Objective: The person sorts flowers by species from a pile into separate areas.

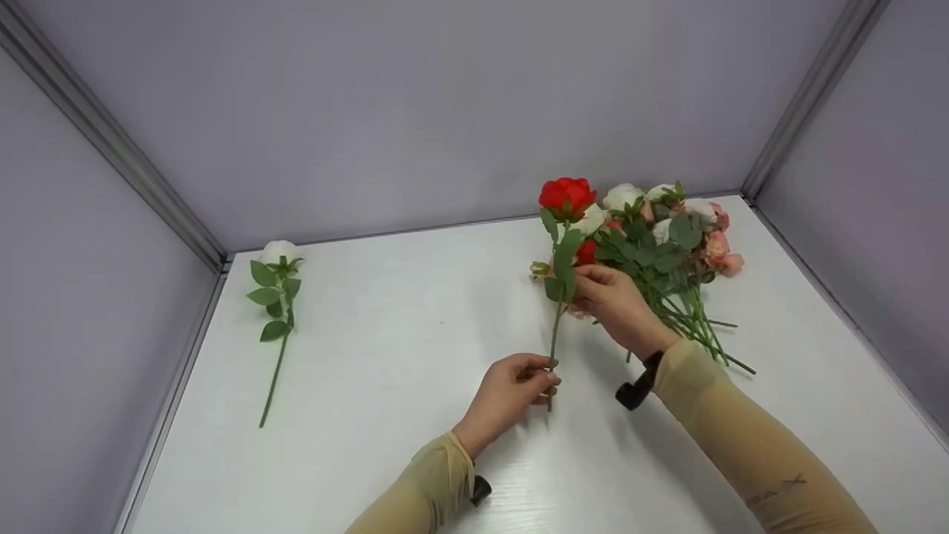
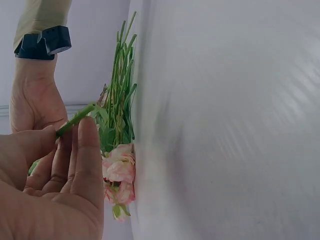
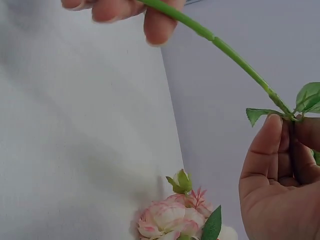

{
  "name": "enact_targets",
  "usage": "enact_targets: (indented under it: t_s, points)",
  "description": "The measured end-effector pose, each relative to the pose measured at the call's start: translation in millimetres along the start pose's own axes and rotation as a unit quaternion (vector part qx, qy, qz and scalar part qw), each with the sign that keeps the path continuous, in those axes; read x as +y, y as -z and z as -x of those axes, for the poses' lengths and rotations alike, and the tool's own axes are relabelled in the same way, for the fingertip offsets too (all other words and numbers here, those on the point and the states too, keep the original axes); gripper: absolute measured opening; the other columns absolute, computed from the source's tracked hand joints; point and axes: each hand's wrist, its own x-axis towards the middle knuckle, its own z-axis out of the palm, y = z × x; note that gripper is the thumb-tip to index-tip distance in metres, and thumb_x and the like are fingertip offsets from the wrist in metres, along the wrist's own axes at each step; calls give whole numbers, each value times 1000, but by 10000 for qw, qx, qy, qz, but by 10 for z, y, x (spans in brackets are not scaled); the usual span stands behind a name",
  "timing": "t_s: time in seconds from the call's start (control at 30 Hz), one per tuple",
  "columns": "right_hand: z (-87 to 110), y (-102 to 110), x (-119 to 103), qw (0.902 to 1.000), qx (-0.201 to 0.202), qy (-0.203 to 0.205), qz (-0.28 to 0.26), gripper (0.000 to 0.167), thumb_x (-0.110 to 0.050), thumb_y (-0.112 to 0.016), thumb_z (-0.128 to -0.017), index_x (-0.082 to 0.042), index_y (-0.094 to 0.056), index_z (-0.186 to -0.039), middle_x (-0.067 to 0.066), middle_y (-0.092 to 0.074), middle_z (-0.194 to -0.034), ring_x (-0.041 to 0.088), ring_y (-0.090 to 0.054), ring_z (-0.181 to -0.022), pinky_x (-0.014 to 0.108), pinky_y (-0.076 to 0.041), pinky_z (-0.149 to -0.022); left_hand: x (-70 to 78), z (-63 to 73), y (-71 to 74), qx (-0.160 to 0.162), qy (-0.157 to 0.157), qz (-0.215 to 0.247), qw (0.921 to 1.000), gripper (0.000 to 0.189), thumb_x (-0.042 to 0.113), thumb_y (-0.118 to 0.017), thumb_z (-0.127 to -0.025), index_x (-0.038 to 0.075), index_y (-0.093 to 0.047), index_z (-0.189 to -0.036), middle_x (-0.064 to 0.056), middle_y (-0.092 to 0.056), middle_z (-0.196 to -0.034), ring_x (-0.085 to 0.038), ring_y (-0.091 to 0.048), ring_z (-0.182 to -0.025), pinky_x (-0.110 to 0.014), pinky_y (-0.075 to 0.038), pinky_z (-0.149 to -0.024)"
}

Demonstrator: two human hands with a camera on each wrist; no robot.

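Note:
A red artificial flower (image 1: 567, 196) with green leaves is held up over the table by both hands. My left hand (image 1: 511, 393) pinches the lower end of its stem between thumb and fingers. Higher up, just below the leaves, my right hand (image 1: 615, 300) pinches the same stem. In the right wrist view the green stem (image 3: 240, 60) runs from one hand to the other. The red bloom is outside both wrist views. Behind the right hand lies a pile of artificial flowers (image 1: 645, 252) in white, pink and red.
One white flower (image 1: 280, 254) lies apart at the table's left, its stem toward the front. The white table (image 1: 371, 334) is bordered by grey panels (image 1: 445, 111) at the back and sides. Loose stems from the pile point toward the front right.

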Motion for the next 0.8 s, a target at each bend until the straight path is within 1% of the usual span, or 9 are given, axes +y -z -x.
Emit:
enact_targets:
  t_s: [0.07, 0.17, 0.27, 0.37, 0.57, 0.7, 0.8]
  points:
    - [-2, -29, -10, 10000, 25, -42, 0, 38, -30, -68, -101, 1, -67, -123, 11, -68, -112, 20, -64, -90, 32, -56, -82, 5, 8, 18, 17, -14, -11, 10000, 22, 11, -69, -99, 1, -71, -119, -8, -74, -99, -18, -72, -89, -33, -61, -78]
    - [-5, -57, -30, 9999, 71, -49, -123, 37, -26, -65, -103, 3, -63, -126, 10, -68, -113, 19, -64, -90, 32, -56, -81, -2, 19, 39, 13, -6, -102, 9999, 22, 10, -69, -98, 0, -71, -117, -8, -74, -97, -19, -72, -88, -33, -61, -77]
    - [-12, -63, -47, 9990, 125, 30, -430, 39, -22, -64, -104, 5, -58, -131, 11, -67, -117, 20, -67, -94, 32, -57, -85, -16, 29, 51, 10, 42, -164, 9999, 23, 9, -69, -98, -3, -70, -118, -8, -74, -96, -19, -72, -87, -33, -61, -77]
    - [-16, -62, -62, 9977, 183, 103, -651, 40, -18, -64, -103, 6, -57, -133, 12, -67, -120, 21, -69, -99, 33, -58, -89, -31, 41, 61, -12, 85, -248, 9997, 24, 9, -69, -98, -3, -70, -119, -7, -73, -95, -19, -72, -87, -32, -61, -77]
    - [-15, -74, -91, 9964, 343, -12, -773, 31, -12, -64, -103, 6, -58, -128, 10, -68, -114, 20, -70, -95, 32, -58, -87, -35, 60, 89, 1, 88, -371, 9993, 25, 10, -69, -98, -3, -71, -119, -6, -73, -98, -18, -72, -88, -31, -61, -76]
    - [-22, -100, -106, 9959, 444, -89, -783, 26, -10, -62, -104, 5, -58, -125, 11, -68, -112, 19, -70, -93, 32, -59, -86, -13, 65, 108, 110, 72, -317, 9994, 28, 14, -71, -98, -3, -70, -120, -4, -72, -100, -17, -71, -89, -32, -61, -78]
    - [-30, -131, -102, 9958, 426, -64, -803, 25, -8, -61, -104, 5, -57, -125, 11, -66, -111, 19, -71, -92, 31, -59, -86, -2, 60, 126, 222, 5, -243, 9995, 29, 15, -71, -98, -2, -69, -122, -5, -71, -100, -17, -70, -90, -32, -61, -79]
